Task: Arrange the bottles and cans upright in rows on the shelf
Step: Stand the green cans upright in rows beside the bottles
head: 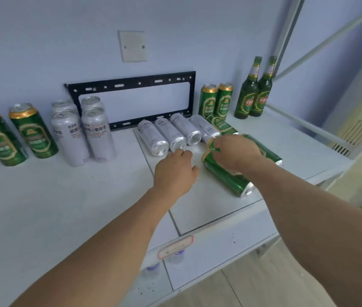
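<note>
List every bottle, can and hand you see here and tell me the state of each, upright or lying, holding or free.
Two green glass bottles: upright, capped, back right.
Two green cans beside them: upright.
Two green cans far left: upright.
Four silver cans left: upright, grouped.
Four silver cans centre: lying side by side.
Green cans front right: lying.
Right hand: fingers gripping a lying green can.
Left hand: holds nothing, fingers near a lying silver can.

The silver cans (176, 135) lying just in front of the black bracket (131, 85) are showing brushed, satin metal, their ends shining bare aluminium. The green cans (231, 173) right of the bracket are gleaming with glossy printed metal and gold rims. The bottles (253, 96) are looking like glossy green glass with paper labels. The bracket is showing matt painted metal; the shelf (42, 196) is appearing smooth, matt white.
</note>
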